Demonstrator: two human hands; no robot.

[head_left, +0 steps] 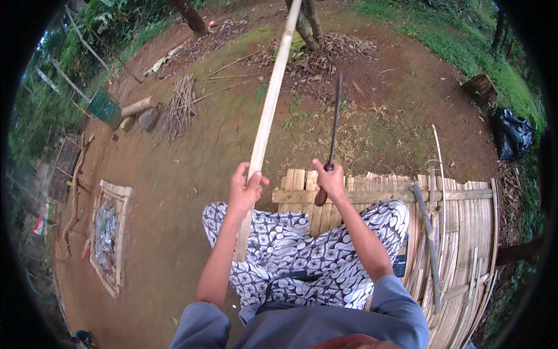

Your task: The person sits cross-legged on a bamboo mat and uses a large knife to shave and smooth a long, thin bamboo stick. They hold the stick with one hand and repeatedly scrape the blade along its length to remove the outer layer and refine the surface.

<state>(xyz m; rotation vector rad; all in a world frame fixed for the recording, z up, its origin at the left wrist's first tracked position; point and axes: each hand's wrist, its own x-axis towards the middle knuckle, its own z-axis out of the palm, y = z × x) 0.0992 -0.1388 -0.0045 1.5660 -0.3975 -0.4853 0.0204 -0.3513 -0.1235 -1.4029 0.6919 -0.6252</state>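
Observation:
A long pale bamboo strip (271, 99) slants up from my lap and runs out past the top of the view. My left hand (244, 191) is closed around its lower part, thumb along the strip. In my right hand (331, 180) is the dark wooden handle of a machete, its long narrow blade (336, 119) pointing away from me. The blade stands apart from the strip, to its right. Patterned black-and-white cloth (308, 250) covers my legs, and the strip's lower end rests against it.
Under and right of me is a slatted bamboo platform (465, 232) with loose strips and a grey pole (429, 244). At left lies a framed ash pit (107, 232). Farther off are a stick pile (181, 104), a green drum (103, 109), a tree stump (480, 89) and a black bag (511, 134).

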